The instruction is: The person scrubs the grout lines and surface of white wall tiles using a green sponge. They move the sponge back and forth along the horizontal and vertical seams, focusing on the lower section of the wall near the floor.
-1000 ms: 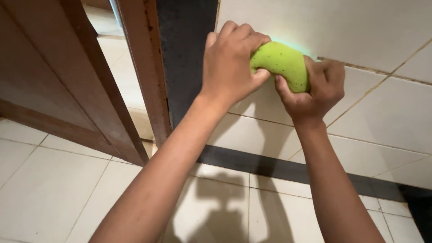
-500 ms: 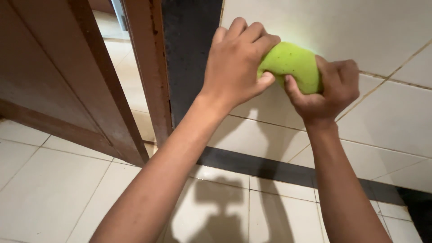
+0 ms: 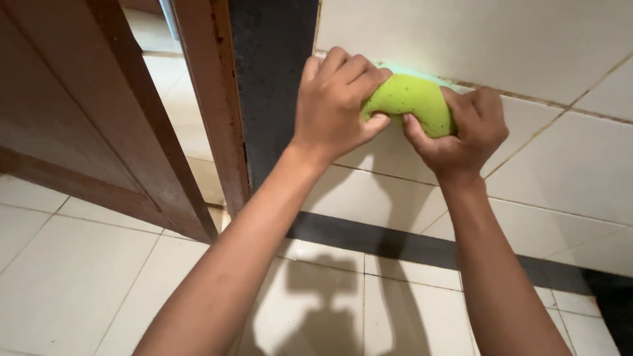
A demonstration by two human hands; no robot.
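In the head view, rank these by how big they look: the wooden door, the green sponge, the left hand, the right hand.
1. Wooden door, by far the largest, though it is cut off by the frame's edge.
2. Left hand and right hand: they look alike, so I won't rank them.
3. Green sponge, partly covered by both hands.

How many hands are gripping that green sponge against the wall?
2. The left hand grips the green sponge at its left end; the right hand grips its right end, pressing it against the white tiled wall.
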